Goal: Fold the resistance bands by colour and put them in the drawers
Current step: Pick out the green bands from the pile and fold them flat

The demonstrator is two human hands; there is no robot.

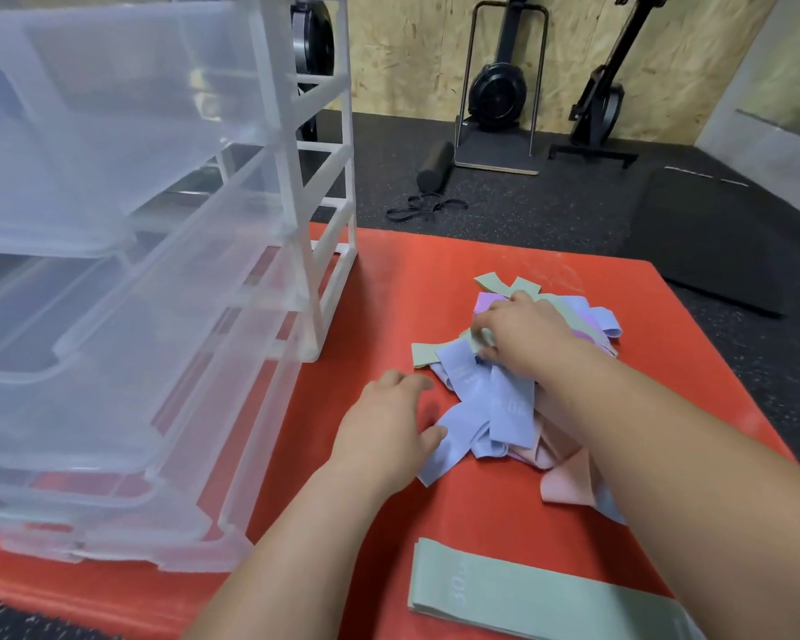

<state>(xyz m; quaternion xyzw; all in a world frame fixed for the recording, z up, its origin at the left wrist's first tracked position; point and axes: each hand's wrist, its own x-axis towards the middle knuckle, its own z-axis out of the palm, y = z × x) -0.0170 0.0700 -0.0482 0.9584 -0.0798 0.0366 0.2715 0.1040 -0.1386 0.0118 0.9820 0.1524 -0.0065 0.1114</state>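
While heaped in one mixed tangle at mid-mat: resistance bands (504, 399), sorting by colour barely begun by the look of it.

Blue, sage-green, pink and lilac cloth loops, flat, limp and crossed over one another; one green band (527, 593) laid out flat apart, nearest the camera. Right hand (523, 334) on top of the heap, fingers curled in, seemingly pinching a green strip (435, 353); left hand (389, 418) spread flat just beside, thumb touching a blue loop (453, 441). Next, probably: pull the pinched strip free without dragging its neighbours, pin the rest down, then fold. Underneath, red mat (389, 279); at left, clear drawer unit (158, 316), drawers pulled out, nothing plainly inside.
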